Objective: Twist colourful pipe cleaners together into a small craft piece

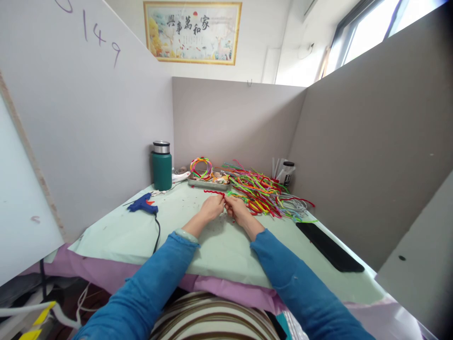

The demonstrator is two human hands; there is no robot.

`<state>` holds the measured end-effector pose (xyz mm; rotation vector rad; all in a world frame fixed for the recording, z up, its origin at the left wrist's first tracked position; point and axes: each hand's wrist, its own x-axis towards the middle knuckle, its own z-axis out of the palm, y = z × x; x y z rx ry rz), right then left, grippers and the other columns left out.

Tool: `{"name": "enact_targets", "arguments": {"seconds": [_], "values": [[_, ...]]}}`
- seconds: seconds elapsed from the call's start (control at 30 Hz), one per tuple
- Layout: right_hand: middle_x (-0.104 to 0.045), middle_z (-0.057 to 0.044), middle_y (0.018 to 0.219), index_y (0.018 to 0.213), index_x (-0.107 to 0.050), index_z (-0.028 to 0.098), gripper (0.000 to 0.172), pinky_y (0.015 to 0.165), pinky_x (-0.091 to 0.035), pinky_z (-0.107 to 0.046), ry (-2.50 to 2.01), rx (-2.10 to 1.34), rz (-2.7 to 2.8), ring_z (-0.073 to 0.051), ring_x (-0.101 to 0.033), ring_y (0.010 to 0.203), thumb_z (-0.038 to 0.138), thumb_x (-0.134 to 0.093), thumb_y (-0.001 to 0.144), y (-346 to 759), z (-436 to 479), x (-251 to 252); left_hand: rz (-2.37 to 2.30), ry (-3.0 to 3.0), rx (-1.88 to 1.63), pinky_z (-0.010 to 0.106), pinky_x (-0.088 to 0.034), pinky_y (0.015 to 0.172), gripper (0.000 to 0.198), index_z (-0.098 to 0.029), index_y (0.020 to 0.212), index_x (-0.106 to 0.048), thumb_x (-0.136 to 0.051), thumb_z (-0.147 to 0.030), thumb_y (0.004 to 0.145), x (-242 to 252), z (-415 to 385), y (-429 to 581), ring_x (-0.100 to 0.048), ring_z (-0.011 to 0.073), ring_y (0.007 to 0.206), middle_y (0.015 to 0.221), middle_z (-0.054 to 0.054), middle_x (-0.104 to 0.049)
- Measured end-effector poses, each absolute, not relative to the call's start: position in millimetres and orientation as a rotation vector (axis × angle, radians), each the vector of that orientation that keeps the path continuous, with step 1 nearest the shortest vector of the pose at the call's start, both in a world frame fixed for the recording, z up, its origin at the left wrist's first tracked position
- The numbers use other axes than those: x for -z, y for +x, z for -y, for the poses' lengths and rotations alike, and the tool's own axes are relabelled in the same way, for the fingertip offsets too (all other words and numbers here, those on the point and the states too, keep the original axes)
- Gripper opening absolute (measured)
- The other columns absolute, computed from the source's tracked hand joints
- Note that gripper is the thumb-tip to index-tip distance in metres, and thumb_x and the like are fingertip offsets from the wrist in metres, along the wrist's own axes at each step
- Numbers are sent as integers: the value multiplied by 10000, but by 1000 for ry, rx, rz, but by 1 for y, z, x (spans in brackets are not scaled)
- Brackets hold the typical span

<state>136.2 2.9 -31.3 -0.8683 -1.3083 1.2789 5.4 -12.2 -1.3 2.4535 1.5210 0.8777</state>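
Observation:
Both of my hands meet over the middle of the table, fingertips close together. A red twisted pipe cleaner [213, 191] runs between them, with one end sticking out to the left beyond my fingers. My left hand [212, 208] is closed in a pinch on it. My right hand [239, 209] pinches the same red piece from the other side. My fingers hide the part where they grip. Just behind my right hand lies a large heap of coloured pipe cleaners [264, 191].
A blue glue gun [143, 204] with a black cord lies left, near a green bottle [162, 170]. At the back, a metal tray [208, 184] holds small pieces and a colourful ring [201, 168]. A black flat pad [329, 246] lies right. Grey partitions [237, 118] enclose the table.

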Motion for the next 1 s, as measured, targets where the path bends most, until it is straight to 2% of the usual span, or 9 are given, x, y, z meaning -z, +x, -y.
{"name": "enact_targets", "arguments": {"seconds": [0.37, 0.63, 1.0], "values": [[-426, 68, 481, 661, -497, 171, 342, 340, -187, -183, -841, -1294, 1222, -32, -311, 344, 476, -652, 658, 136, -3, 28, -1511, 2374, -1029, 233, -389, 653, 352, -149, 874, -633, -332, -330, 894, -2, 15, 7, -596, 153, 731, 804, 77, -682], [-437, 67, 484, 666, -504, 173, 367, 344, -200, -185, -852, -1358, 1237, -33, -310, 345, 501, -669, 647, 136, -2, 28, -1523, 2351, -1050, 225, -369, 621, 296, -157, 809, -629, -351, -242, 864, -3, 14, 7, -571, 136, 670, 741, 51, -673], [-434, 67, 494, 660, -498, 169, 334, 349, -186, -184, -842, -1342, 1209, -30, -306, 355, 455, -671, 640, 136, -1, 28, -1476, 2326, -1086, 229, -365, 617, 351, -163, 740, -638, -351, -318, 871, -1, 12, 5, -574, 134, 649, 649, 27, -659]]}}
